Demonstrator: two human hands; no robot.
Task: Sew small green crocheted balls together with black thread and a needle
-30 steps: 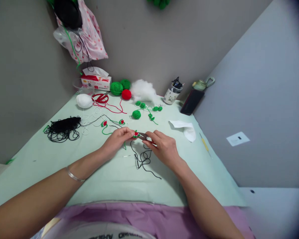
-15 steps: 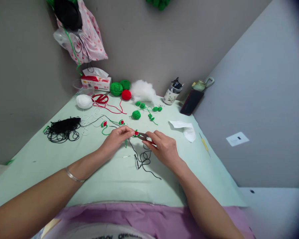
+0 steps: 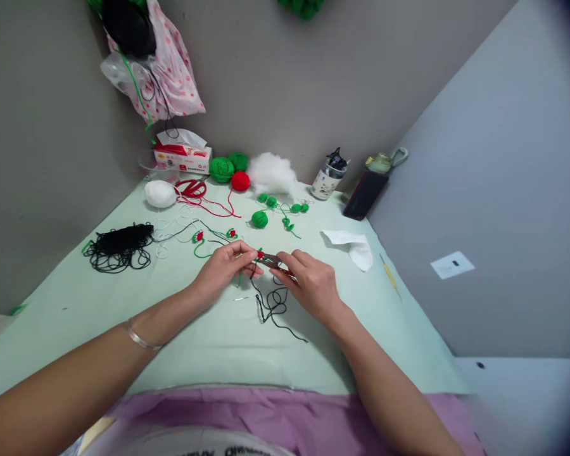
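Note:
Pinched between the fingertips of my left hand (image 3: pixel 228 263) is a small red-and-green crochet piece (image 3: pixel 260 255), partly covered by the fingers. My right hand (image 3: pixel 311 275) is closed around red-handled thread snips (image 3: pixel 272 259), whose dark blades point left and reach the edge of the crochet piece. Black yarn (image 3: pixel 273 307) trails from below the hands in loose loops on the table. A needle (image 3: pixel 242 298) lies left of these loops. Two similar red-and-green pieces, one a crochet piece with a green tail (image 3: pixel 198 237), rest beyond my left hand.
On the left lie a black yarn heap (image 3: pixel 121 247) and a white yarn ball (image 3: pixel 160 194). Red-handled scissors (image 3: pixel 190 189), green balls (image 3: pixel 221 170), a red ball (image 3: pixel 240 181) and white stuffing (image 3: pixel 273 173) line the back. A tissue (image 3: pixel 351 247) and a yellow-handled hook (image 3: pixel 390 275) are right.
The lower fingers of my left hand have spread out beneath the crochet piece. The black yarn strand there has shifted slightly right. The snips stay at the piece.

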